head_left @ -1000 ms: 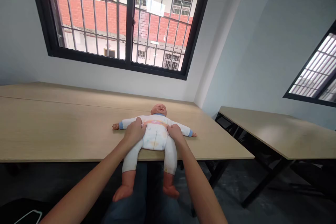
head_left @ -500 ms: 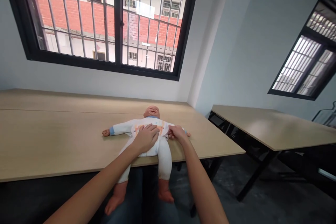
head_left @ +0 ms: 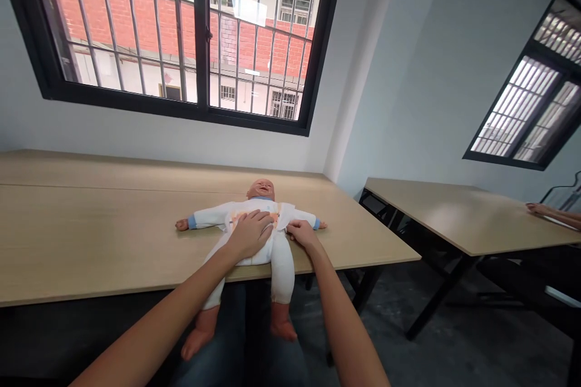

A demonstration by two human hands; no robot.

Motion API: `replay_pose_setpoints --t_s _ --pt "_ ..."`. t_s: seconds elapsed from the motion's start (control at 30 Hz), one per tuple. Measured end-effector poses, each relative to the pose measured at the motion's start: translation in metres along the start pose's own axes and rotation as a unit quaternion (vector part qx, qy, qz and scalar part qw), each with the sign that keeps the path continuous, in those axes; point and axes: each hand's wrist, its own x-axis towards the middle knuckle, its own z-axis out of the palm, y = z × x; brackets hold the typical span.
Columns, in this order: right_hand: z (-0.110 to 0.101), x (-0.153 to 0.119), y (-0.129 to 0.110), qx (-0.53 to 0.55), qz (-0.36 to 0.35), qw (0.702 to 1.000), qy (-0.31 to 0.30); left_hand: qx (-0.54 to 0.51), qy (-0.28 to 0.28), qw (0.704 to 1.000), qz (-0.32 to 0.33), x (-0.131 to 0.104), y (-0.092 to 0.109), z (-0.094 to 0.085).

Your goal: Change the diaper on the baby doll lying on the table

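Note:
A baby doll (head_left: pixel 281 260) lies on its back on the wooden table (head_left: pixel 113 236), arms spread, legs hanging over the front edge toward me. It wears a white top with blue cuffs and an orange print, and white trousers. Across its belly my left hand (head_left: pixel 251 233) rests flat, fingers stretched out on the cloth. At the doll's side, to the right, my right hand (head_left: pixel 302 233) has its fingers curled in a pinch on the edge of the white top (head_left: pixel 285 215). Its fingertips are partly hidden.
A second table (head_left: pixel 436 211) stands to the right across a gap. Another person's hand (head_left: pixel 538 208) rests at its far right. Behind my table are a wall and a barred window (head_left: pixel 200 115). My legs (head_left: pixel 227 344) are under the table edge.
My right hand has shifted slightly left and the top's edge beside it has moved. My left hand stays on the belly. Another person's hand has come into view at the right.

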Motion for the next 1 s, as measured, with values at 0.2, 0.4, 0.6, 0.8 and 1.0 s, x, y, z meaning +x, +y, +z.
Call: replay_pose_setpoints --t_s 0.2,0.4,0.6,0.8,1.0 --pt "-0.004 -0.001 0.004 0.088 0.010 0.994 -0.065 -0.030 -0.041 0.997 -0.059 0.007 0.009 -0.006" --pt "-0.015 -0.008 0.005 0.195 -0.003 0.975 -0.106 0.062 -0.089 0.972 -0.208 0.035 0.038 0.011" --pt "-0.017 -0.010 0.007 0.196 0.001 0.976 -0.094 0.090 -0.079 0.952 -0.283 0.058 0.044 0.029" --pt "-0.010 -0.006 0.013 0.104 0.012 0.993 0.059 0.087 -0.076 0.947 -0.299 0.062 0.040 0.029" --pt "0.000 -0.001 0.012 -0.005 -0.020 0.997 0.074 0.068 -0.079 0.952 -0.289 0.056 0.040 0.023"
